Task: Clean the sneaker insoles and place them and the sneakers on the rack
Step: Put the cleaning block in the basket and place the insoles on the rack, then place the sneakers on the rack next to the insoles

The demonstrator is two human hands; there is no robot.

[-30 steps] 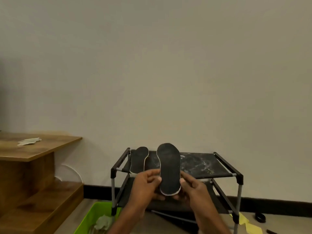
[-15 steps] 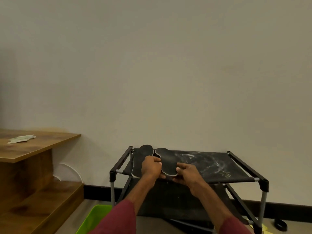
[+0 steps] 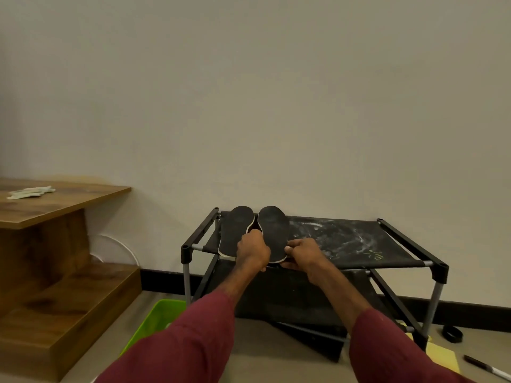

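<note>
Left hand (image 3: 253, 251): knuckles are facing the camera, fingers curling down over the heel end of the right insole (image 3: 275, 230) at its inner edge. It is gripping there, and the fingertips are hiding under the hand. The hand is also overlapping the heel of the left insole (image 3: 235, 228); can't tell if it is touching that one.

Right hand (image 3: 304, 254): it is pinching the right insole's outer heel edge, thumb on top, fingers tucking under. Narrow grip, nothing else in it.

Both arms are reaching forward and nearly straight, maroon sleeves (image 3: 193, 341) sitting up at mid-forearm, wrists converging on the rack's front left corner.

Insoles: both are lying flat on the rack (image 3: 359, 241) top shelf, left end, side by side, toes pointing at the wall (image 3: 276, 106), dark faces up, pale rims showing. Inner edges are almost touching at the toe. The heels are overhanging the front rail slightly.

The shelf fabric is showing white scuffs to the right of the insoles. A lower shelf is sitting in shadow below.

Surroundings: green bin (image 3: 157, 319) on the floor just left of the rack, wooden steps (image 3: 55, 205) further left with a pale cloth (image 3: 30, 192) lying on the top one. On the floor at right: yellow sheet (image 3: 442, 357), pen (image 3: 481, 366), black ring (image 3: 452, 333) by the rack leg.
</note>
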